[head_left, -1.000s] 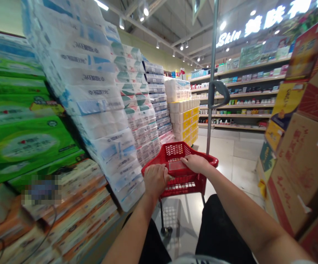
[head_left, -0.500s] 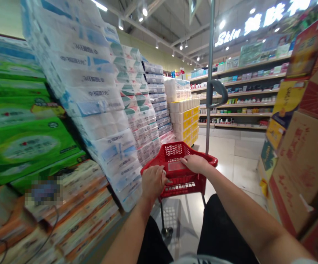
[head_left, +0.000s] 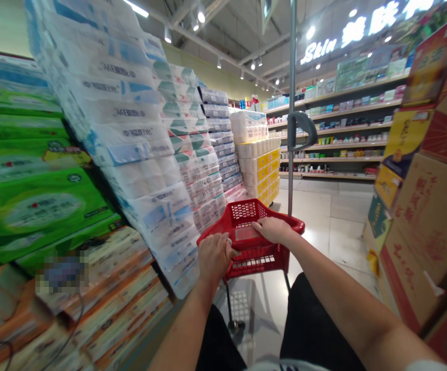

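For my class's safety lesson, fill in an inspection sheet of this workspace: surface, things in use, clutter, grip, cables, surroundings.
Surface: pale, glossy floor.
Things in use: red cart; a metal pole with a gray loop rises at its right.
Clutter: a pixelated object, unidentifiable, on orange-edged packs.
Grip: left hand curled over the cart's near side; right hand rests there, closure hard to judge.
Cables: thin dark cable over those packs, lower left.
Surroundings: green packs and white packs stacked left, cartons right, stocked shelves ahead.
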The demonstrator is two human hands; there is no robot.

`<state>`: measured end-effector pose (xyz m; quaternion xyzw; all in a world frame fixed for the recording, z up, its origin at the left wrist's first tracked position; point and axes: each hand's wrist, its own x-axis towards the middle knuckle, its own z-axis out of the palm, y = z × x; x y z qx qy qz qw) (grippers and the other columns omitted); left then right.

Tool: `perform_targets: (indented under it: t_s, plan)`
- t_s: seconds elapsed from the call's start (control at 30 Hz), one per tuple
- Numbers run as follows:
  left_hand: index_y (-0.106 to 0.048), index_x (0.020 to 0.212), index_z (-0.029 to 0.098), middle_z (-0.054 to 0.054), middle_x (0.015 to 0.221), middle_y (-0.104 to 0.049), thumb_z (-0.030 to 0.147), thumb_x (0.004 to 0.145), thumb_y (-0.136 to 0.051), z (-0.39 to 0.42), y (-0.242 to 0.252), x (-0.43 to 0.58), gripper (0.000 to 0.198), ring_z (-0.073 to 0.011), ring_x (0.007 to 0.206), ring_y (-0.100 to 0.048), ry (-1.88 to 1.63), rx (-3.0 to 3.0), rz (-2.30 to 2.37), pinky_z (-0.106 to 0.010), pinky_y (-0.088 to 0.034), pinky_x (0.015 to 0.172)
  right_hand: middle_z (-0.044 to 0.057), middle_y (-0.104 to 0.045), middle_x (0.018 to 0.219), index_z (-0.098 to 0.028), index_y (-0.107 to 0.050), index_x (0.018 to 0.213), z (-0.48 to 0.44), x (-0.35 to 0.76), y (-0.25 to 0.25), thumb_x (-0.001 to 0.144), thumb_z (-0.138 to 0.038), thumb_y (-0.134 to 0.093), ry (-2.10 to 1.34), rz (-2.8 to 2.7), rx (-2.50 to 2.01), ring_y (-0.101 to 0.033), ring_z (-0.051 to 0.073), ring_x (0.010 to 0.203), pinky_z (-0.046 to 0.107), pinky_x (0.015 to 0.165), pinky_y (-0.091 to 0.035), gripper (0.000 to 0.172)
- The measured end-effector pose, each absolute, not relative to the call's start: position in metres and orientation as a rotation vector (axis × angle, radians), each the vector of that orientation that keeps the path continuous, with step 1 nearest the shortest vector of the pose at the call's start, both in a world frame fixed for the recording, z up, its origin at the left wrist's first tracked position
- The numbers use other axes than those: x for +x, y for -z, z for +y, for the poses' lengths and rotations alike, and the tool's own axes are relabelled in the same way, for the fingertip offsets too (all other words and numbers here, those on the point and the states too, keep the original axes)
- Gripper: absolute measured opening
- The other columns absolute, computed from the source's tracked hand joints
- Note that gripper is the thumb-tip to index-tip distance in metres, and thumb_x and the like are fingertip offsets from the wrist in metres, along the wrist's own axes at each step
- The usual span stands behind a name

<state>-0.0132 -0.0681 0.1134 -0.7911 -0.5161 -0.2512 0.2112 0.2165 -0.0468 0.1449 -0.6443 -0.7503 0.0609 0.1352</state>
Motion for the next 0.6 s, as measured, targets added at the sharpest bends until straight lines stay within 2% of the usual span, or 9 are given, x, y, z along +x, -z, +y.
perform_targets:
  t_s: [0.07, 0.17, 0.27, 0.43, 0.5, 0.6]
  plan:
    - [-0.066, 0.102, 0.021, -0.009, 0.100, -0.069, 0.032, 0.094, -0.034, -0.066, -0.122, -0.013, 0.035, -0.0225, 0.095, -0.060, 0.613, -2.228, -1.534, -0.035, -0.041, 0.086, 0.013, -0.067, 0.109, -0.018, -0.065, 0.104, -0.047, 0.216, -0.145, 0.095, -0.057, -0.015, -0.180, -2.175, -1.871, -0.061, 0.028, 0.102, 0.038, 0.084, -0.043, 0.064]
    - [-0.067, 0.087, 0.021, -0.006, 0.090, -0.070, 0.035, 0.093, -0.034, -0.055, -0.144, -0.012, 0.037, -0.0206, 0.081, -0.063, 0.284, -2.372, -1.638, -0.030, -0.042, 0.072, 0.012, -0.067, 0.110, -0.019, -0.065, 0.105, -0.047, 0.215, -0.145, 0.095, -0.056, -0.015, -0.192, -2.173, -1.870, -0.061, 0.028, 0.104, 0.038, 0.085, -0.043, 0.063]
    - [-0.067, 0.087, 0.021, -0.007, 0.090, -0.070, 0.034, 0.094, -0.033, -0.055, -0.150, -0.010, 0.037, -0.0218, 0.080, -0.064, 0.201, -2.394, -1.595, -0.030, -0.042, 0.069, 0.013, -0.067, 0.110, -0.019, -0.065, 0.105, -0.048, 0.214, -0.145, 0.095, -0.057, -0.015, -0.191, -2.171, -1.874, -0.061, 0.028, 0.103, 0.038, 0.086, -0.043, 0.064]
    - [-0.064, 0.101, 0.020, -0.008, 0.096, -0.068, 0.032, 0.097, -0.025, -0.071, -0.129, -0.004, 0.041, -0.0237, 0.092, -0.062, 0.561, -2.123, -1.552, -0.036, -0.042, 0.082, 0.013, -0.068, 0.108, -0.019, -0.066, 0.102, -0.049, 0.214, -0.146, 0.095, -0.057, -0.017, -0.177, -2.154, -1.860, -0.062, 0.028, 0.101, 0.039, 0.084, -0.044, 0.063]
    - [-0.064, 0.098, 0.019, -0.009, 0.095, -0.069, 0.031, 0.096, -0.027, -0.069, -0.131, -0.003, 0.040, -0.0240, 0.091, -0.062, 0.473, -2.167, -1.551, -0.036, -0.042, 0.081, 0.013, -0.068, 0.108, -0.019, -0.066, 0.103, -0.050, 0.215, -0.146, 0.095, -0.056, -0.018, -0.183, -2.151, -1.864, -0.062, 0.028, 0.101, 0.039, 0.084, -0.044, 0.061]
    - [-0.065, 0.092, 0.017, -0.010, 0.091, -0.070, 0.026, 0.093, -0.034, -0.056, -0.146, -0.005, 0.032, -0.0231, 0.083, -0.065, 0.102, -2.392, -1.504, -0.033, -0.043, 0.072, 0.013, -0.067, 0.110, -0.019, -0.065, 0.104, -0.052, 0.216, -0.147, 0.095, -0.056, -0.019, -0.183, -2.152, -1.877, -0.062, 0.028, 0.102, 0.039, 0.085, -0.044, 0.060]
